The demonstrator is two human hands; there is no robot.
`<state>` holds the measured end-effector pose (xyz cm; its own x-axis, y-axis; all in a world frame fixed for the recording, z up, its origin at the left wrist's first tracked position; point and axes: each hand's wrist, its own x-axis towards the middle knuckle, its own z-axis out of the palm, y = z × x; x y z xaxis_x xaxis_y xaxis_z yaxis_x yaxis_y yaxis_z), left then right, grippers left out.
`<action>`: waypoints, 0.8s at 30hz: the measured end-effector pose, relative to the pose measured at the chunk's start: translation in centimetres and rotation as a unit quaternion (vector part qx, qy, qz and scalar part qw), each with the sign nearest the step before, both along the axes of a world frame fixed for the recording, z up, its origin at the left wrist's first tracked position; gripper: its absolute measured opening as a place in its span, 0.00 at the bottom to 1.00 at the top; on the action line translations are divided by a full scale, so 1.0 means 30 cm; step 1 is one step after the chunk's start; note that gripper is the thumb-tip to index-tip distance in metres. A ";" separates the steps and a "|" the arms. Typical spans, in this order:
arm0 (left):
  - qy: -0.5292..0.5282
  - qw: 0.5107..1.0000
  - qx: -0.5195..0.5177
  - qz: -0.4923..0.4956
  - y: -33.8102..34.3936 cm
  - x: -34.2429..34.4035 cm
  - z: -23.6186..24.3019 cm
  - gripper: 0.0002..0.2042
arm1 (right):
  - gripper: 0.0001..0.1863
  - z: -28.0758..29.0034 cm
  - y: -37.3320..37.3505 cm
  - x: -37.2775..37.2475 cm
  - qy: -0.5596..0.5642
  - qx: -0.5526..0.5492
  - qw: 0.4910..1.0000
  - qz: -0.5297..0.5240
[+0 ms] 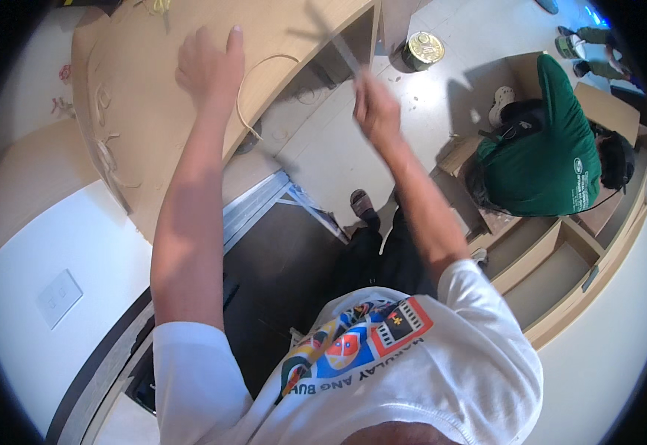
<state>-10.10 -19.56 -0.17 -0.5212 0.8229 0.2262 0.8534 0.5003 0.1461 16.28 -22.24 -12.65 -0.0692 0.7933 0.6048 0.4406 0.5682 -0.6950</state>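
Right hand [378,111] wrapped round a blurred hammer-like tool [347,55], it slants off to eleven o'clock over the worktop [130,81], where the left hand [211,70], seemingly empty, spreads loosely towards ten.

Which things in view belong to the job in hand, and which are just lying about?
Apparently in use:
- blurred long tool, in the right hand
- curved wooden panel, beneath the left hand

Apparently lying about:
- lidded can, on the floor
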 end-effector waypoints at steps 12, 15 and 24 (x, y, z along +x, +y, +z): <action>0.051 0.998 0.028 -0.007 -0.020 -0.003 -0.036 0.39 | 0.08 -0.008 -0.028 0.061 -0.037 -0.050 0.998 0.014; 0.058 0.998 0.024 -0.002 -0.057 0.010 -0.040 0.38 | 0.12 0.002 -0.142 0.042 -0.070 -0.114 0.989 0.057; 0.068 0.996 0.054 -0.009 -0.008 0.016 -0.004 0.35 | 0.11 0.016 -0.051 0.055 -0.042 -0.071 0.994 0.067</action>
<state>-9.62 -19.81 -0.30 -0.4656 0.7989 0.3808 0.8775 0.4728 0.0810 17.94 -23.76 -12.19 -0.2250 0.8504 0.4755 0.4274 0.5247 -0.7362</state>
